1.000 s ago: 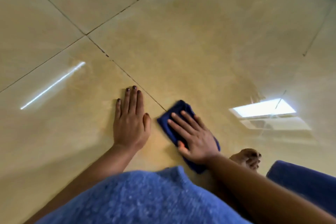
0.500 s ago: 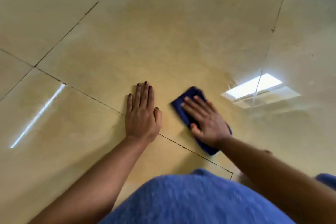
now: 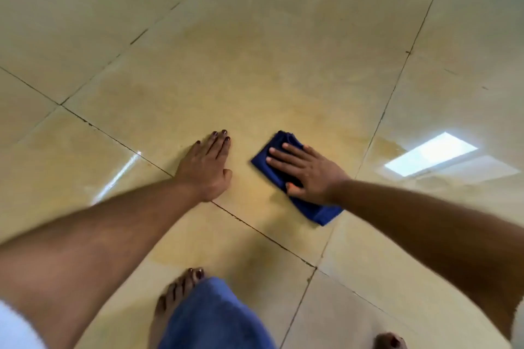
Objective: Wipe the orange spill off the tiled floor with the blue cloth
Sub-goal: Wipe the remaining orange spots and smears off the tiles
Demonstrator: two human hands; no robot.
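The right hand [image 3: 307, 171] pressed flat, fingers straight, on the folded blue cloth [image 3: 295, 178], lying on the tiled floor [image 3: 255, 51] just right of the braced, flat left hand [image 3: 205, 167]. Best to sweep the cloth firmly toward the orange film [image 3: 385, 147] beyond it.

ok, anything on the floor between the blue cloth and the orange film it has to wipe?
Nothing visible. The right hand presses the blue cloth flat on the tiled floor; the left hand rests beside it, apart.
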